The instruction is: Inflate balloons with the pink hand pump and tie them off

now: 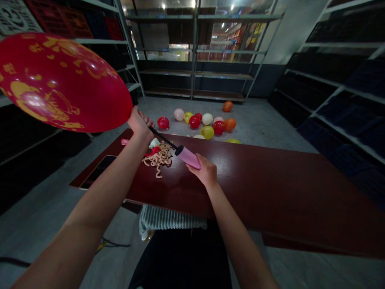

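A large red balloon (69, 84) with yellow printing, blown up, fills the upper left of the head view. My left hand (140, 124) is closed at its neck, where the black rod of a balloon pump also meets the hand. My fingers hide how the neck and the rod end join. My right hand (204, 170) wraps round the pink barrel of the balloon pump (189, 156), which is tilted above the table. Beneath the rod, a tangle of beige curly strands (161, 156) lies on the table, with small red and pale limp pieces beside it.
The dark red table (255, 176) stretches to the right. A tablet-like dark panel (98, 172) lies at its left end. Several blown-up balloons (207, 132) rest on the floor beyond. Metal shelves (195, 74) stand behind, with more at both sides. Cables (114, 244) lie on the floor.
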The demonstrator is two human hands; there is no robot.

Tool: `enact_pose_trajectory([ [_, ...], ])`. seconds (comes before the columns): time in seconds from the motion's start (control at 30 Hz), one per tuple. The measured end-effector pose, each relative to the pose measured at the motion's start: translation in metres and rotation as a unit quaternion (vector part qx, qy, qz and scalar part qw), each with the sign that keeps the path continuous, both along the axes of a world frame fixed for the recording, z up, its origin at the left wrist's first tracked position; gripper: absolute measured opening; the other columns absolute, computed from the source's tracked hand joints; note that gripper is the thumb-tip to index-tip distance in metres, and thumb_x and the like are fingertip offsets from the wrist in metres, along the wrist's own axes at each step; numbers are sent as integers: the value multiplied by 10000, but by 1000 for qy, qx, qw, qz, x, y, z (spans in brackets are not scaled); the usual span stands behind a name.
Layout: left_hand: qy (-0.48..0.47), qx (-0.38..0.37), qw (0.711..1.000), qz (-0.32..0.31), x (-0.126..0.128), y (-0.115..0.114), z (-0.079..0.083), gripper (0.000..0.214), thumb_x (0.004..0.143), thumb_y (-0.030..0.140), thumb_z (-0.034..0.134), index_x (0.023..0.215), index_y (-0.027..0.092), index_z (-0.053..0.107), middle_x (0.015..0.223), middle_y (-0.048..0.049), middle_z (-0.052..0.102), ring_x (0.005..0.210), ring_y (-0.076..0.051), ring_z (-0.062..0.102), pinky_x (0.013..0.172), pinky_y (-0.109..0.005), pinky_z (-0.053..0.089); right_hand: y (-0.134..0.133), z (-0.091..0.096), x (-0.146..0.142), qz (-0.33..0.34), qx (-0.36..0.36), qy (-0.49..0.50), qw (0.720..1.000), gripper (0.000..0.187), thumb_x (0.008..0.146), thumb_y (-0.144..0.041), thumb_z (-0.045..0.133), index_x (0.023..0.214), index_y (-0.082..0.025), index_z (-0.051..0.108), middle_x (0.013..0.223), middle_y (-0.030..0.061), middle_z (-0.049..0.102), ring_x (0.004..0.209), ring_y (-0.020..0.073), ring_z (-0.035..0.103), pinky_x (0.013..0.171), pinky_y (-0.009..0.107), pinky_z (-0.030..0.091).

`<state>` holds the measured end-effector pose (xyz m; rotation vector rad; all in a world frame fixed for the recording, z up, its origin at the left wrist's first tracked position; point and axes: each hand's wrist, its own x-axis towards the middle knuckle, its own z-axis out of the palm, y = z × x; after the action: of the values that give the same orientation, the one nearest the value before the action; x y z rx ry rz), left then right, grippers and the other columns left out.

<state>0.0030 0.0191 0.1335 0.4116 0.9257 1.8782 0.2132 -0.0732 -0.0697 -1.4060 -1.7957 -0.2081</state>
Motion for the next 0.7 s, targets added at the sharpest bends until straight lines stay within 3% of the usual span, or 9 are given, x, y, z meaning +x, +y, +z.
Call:
enact_pose_trajectory([
  [0.2,18,-10,997,-76,75,2,-37,470,1010,216,411,564,209,264,380,76,214,268,-76,204,322,-223,161,3,-3,1,-34,1,48,998,482,873,-548,676,1189,-183,683,1016,97,788,824,231,755,728,302,550],
  [0.33,20,-29,995,-90,99,-3,-59,478,994,239,452,549,216,278,366,79,235,258,-81,229,317,-225,184,3,-4,2,-58,-4,56,997,456,878,-553,652,1177,-212,685,949,75,790,790,235,753,681,299,539],
  [0.47,-7,-39,994,-105,92,-1,-65,451,995,251,439,567,211,303,383,79,256,260,-78,230,319,-217,198,4,-5,2,-47,-1,55,997,449,871,-566,659,1155,-220,689,954,65,792,795,226,754,676,284,531],
  [0.7,-52,-78,992,-89,52,-1,-75,398,930,222,488,592,217,279,410,78,254,286,-88,237,335,-219,217,3,-6,-3,-20,-2,-21,1000,487,860,-556,703,1217,-227,666,1013,73,789,841,221,752,698,278,528],
])
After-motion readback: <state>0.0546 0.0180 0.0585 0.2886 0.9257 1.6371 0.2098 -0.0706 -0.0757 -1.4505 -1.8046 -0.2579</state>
